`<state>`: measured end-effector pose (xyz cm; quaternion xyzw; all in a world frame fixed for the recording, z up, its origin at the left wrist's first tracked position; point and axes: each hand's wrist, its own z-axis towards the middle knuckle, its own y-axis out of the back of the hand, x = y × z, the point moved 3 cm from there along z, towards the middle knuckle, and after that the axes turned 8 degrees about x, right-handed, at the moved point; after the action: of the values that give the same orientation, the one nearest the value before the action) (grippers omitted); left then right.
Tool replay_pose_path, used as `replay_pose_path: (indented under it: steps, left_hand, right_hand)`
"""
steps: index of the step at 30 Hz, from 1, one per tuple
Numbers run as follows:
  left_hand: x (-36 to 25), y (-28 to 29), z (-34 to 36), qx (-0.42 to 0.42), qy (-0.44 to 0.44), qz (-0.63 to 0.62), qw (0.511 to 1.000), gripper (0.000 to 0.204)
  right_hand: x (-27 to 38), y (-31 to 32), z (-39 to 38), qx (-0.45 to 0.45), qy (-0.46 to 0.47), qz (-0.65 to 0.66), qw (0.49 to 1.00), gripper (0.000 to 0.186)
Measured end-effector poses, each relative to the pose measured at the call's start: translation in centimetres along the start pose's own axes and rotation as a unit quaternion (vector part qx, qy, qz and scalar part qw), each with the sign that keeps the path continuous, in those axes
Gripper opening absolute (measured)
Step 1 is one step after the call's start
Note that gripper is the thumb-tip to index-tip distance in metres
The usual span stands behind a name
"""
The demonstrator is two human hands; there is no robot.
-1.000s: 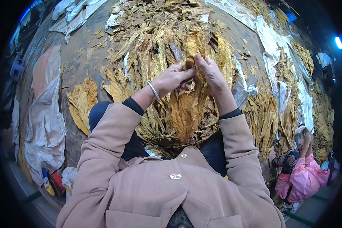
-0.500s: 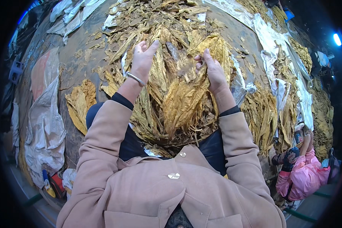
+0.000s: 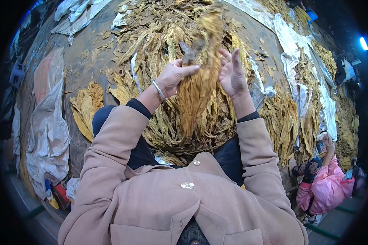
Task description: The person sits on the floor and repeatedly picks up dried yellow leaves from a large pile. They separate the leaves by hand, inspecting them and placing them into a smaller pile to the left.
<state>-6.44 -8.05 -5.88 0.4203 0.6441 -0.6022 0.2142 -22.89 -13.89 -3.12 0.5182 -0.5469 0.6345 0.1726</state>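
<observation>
A long yellow-brown dried tobacco leaf (image 3: 197,96) stands raised above the heap, its upper part smeared by motion. My left hand (image 3: 173,77), with a silver bangle at the wrist, is closed on the leaf's left side, thumb across its front. Just right of the leaf is my right hand (image 3: 234,77), thumb up and fingers apart; whether its fingertips touch the leaf I cannot tell. Beneath both hands spreads a heap of dried leaves (image 3: 159,130), reaching down between my knees and out ahead of me.
Flat leaves (image 3: 87,110) lie at the left beside a crumpled white sheet (image 3: 49,143). More leaves (image 3: 279,122) are piled on the right, near a long white sheet (image 3: 292,45). A person in pink (image 3: 331,185) sits at the lower right.
My left hand has moved right and nearer to me and closed on a leaf, which now stands raised. The right hand has turned, with its fingers more spread.
</observation>
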Motion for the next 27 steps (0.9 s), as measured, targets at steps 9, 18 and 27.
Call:
replay_pose_path:
  steps: [9,18,27]
  left_hand:
    - [-0.2,0.0,0.4,-0.061,-0.079,0.052,0.994,0.021]
    - [-6.6,9.2,0.5,-0.238,-0.224,-0.115,0.938,0.019]
    - [-2.1,1.8,-0.1,-0.098,0.001,0.027,0.995,0.045]
  right_hand:
    - [-4.2,-1.5,-0.9,0.082,-0.023,-0.215,0.973,0.065]
    - [-3.0,-2.5,-2.8,0.139,-0.055,-0.240,0.959,0.026]
    - [-1.8,-2.7,-2.5,0.079,0.093,-0.493,0.861,0.029]
